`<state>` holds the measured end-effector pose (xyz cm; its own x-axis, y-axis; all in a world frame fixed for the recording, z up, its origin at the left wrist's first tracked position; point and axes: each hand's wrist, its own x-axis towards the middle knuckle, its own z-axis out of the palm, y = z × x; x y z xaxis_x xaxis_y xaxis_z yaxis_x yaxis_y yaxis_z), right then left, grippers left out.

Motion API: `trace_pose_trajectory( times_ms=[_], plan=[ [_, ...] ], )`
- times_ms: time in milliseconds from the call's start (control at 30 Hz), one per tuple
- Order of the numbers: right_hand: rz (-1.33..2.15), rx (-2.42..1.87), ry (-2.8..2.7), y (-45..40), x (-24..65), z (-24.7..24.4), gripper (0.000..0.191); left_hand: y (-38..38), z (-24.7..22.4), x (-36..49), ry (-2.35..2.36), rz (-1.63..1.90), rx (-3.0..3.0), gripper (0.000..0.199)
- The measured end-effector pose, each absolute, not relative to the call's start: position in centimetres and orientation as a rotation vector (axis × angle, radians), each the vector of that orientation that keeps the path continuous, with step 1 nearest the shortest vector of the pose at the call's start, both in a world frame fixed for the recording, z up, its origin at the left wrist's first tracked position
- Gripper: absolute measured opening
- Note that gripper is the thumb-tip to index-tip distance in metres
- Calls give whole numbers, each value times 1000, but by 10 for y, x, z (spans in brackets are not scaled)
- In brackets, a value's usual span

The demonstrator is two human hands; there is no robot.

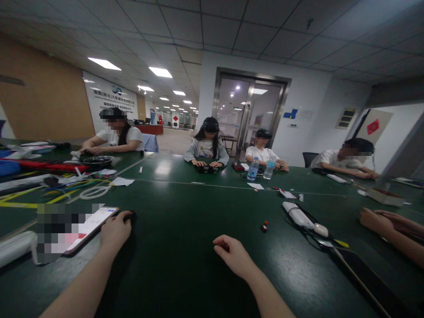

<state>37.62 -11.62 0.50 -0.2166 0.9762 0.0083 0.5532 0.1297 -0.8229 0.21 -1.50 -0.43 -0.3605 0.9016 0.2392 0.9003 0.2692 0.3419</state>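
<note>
My left hand (pixel 115 230) rests at the left on the dark green table, beside a large phone with a lit screen (pixel 94 225). Its fingers are closed on a small dark object (pixel 131 215), too small and dim to name. My right hand (pixel 233 255) is over the middle of the table, fingers loosely curled and a gap between thumb and forefinger; nothing shows in it. To its right lies a small red and white piece (pixel 264 226).
Cables (pixel 62 187) and a white coil (pixel 94 192) lie at left. A white power bank (pixel 298 215), a dark tablet-like slab (pixel 367 274) and a neighbour's hands (pixel 377 223) are at right. Two water bottles (pixel 253 169) stand farther back. Several people sit across the table.
</note>
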Motion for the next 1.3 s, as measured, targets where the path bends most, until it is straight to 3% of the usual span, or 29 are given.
trace_pose_trajectory(
  times_ms=[1300],
  plan=[
    [972,-1499,-1856,-120,374,11,22,-7,-11,-4,2497,691,1699,38]
  ],
)
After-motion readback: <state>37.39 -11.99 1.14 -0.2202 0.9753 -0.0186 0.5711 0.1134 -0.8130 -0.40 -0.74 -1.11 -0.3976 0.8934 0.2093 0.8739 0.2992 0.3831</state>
